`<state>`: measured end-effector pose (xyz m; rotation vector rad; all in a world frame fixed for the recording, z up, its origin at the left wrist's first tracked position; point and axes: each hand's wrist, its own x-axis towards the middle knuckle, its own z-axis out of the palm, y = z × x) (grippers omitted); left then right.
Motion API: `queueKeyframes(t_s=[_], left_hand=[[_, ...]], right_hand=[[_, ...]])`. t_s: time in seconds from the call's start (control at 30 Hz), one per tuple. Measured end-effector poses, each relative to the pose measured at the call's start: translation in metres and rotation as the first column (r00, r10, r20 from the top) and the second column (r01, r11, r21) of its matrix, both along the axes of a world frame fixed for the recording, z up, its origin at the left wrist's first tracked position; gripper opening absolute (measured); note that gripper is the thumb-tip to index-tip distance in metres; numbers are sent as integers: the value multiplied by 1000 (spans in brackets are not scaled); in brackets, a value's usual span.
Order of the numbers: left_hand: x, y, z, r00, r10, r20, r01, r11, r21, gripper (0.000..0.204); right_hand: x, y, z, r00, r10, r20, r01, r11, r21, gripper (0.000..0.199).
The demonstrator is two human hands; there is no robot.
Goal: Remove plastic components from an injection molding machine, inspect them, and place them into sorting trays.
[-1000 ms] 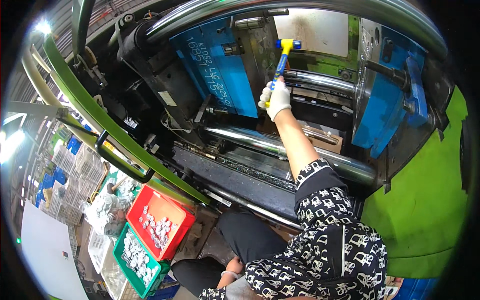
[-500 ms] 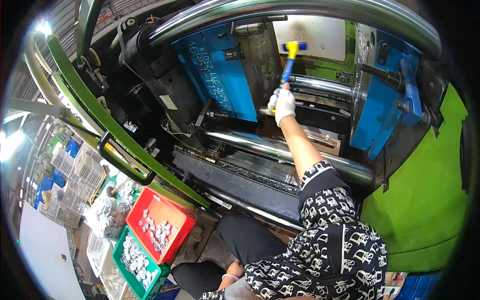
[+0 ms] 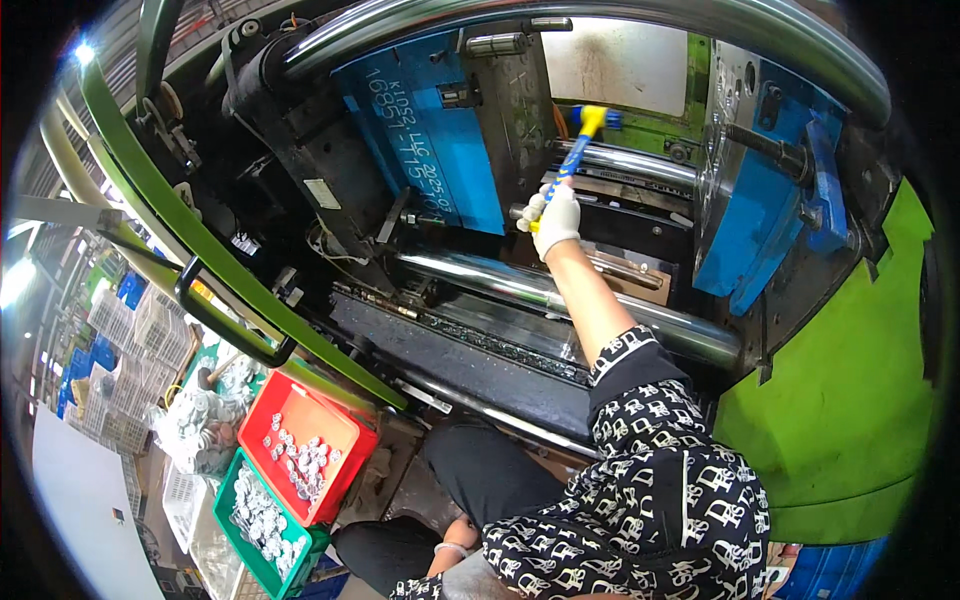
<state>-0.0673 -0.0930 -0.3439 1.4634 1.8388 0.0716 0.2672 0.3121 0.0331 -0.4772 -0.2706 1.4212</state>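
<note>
My right hand (image 3: 557,219), in a white glove, reaches into the gap between the two halves of a mould. Its fingers are closed round the handle of a mallet (image 3: 573,170) with a blue and yellow handle. The yellow head with blue ends points up and away from me. To its left stands the blue mould half (image 3: 425,135) with a dark metal face; the other blue mould half (image 3: 745,190) is on its right. My left hand (image 3: 460,532) rests low against my dark trousers, a white band at its wrist, its fingers mostly hidden.
Thick steel bars (image 3: 480,275) cross the machine above and below my right arm. A green curved guard (image 3: 200,230) with a black handle is on the left. Below it stand a red bin (image 3: 345,435) and a green bin (image 3: 305,560) with small silvery parts. Green panel (image 3: 840,400) at right.
My right hand and the mallet have shifted slightly down and left in the picture, relative to the right mould half. The mallet stays gripped. The whole view has shifted a little. My left hand stays low.
</note>
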Motion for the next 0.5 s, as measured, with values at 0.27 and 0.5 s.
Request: queueKeyframes(t_s=[0.27, 0.5], left_hand=[[-1, 1, 8, 999, 38, -11, -38, 999, -34, 29], [4, 2, 13, 1000, -20, 1, 20, 999, -40, 32]], right_hand=[[-41, 16, 5, 952, -27, 303, 73, 987, -140, 42], [-3, 1, -10, 946, -323, 41, 322, 946, 37, 47]])
